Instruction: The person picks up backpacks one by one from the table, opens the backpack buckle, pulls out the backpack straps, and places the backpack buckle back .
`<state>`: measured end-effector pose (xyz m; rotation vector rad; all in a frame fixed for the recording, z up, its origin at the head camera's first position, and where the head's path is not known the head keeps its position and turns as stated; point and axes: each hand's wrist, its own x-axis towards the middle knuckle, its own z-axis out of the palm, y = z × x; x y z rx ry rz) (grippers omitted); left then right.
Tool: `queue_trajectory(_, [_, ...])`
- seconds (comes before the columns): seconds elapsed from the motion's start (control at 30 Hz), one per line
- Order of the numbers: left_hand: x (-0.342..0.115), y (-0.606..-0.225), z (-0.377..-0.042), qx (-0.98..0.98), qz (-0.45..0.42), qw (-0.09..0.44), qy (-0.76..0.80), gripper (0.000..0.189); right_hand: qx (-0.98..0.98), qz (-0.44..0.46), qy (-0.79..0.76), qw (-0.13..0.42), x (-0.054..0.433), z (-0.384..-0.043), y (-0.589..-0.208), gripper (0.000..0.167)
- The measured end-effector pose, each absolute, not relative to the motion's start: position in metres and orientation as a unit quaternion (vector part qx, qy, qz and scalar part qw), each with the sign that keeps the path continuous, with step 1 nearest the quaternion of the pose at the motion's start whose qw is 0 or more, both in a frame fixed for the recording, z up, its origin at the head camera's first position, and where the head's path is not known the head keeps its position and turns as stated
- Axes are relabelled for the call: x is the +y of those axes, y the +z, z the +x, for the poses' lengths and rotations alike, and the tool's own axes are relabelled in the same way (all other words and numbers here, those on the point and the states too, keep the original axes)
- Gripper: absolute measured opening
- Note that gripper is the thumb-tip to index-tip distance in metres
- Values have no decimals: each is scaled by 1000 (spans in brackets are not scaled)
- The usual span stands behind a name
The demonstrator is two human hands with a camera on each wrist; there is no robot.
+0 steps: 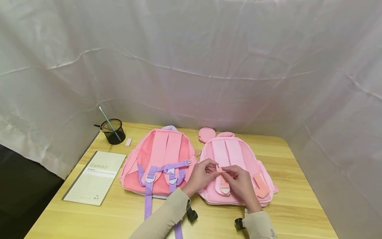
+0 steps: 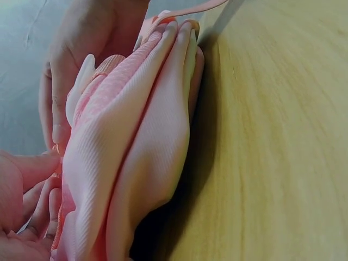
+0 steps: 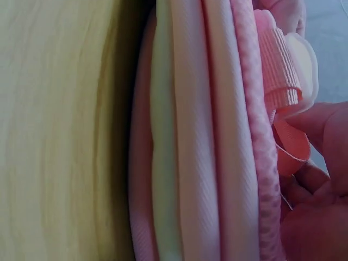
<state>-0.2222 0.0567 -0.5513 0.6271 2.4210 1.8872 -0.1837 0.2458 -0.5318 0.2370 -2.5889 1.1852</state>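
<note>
A light pink backpack (image 1: pixel 210 196) lies with its shoulder straps facing up. Over its straps, the fingertips of my left hand (image 1: pixel 200 176) and right hand (image 1: pixel 240 182) meet and pinch a small pink strap buckle (image 1: pixel 219 168). Just below them sits a strap adjuster (image 1: pixel 225 188) with peach webbing. Beside my right wrist, a peach strap (image 1: pixel 261 186) lies folded on the bag. From the left wrist view, the bag's side panel (image 2: pixel 103 157) stands between the hands and the table. A peach webbing loop (image 3: pixel 293 147) hangs by my right fingers in the right wrist view.
A coral backpack (image 1: pixel 128 184) with purple straps lies to the left, its webbing running under my left sleeve. Farther left are a notebook (image 1: pixel 92 186), an eraser (image 1: pixel 128 142) and a black mesh pen cup (image 1: pixel 116 136). A round pink pouch (image 1: pixel 207 134) sits behind the bags, near the curtain.
</note>
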Motion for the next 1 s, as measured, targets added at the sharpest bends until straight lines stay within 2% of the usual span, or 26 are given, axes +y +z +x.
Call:
queue_trajectory(0.13, [57,-551,-222,769,199,10,607,29,-898,62,418,125,251,-183,-530,15])
queue_trajectory(0.37, [58,-552,-221,768,206,17,606,29,-873,31,477,95,258,-181,-527,16])
queue_trajectory(0.73, [59,-549,-219,768,216,24,602,27,-852,-4,516,94,262,-178,-524,18])
queue_trajectory(1.0, [57,-549,-221,767,216,9,604,29,-867,18,494,62,250,-184,-526,21])
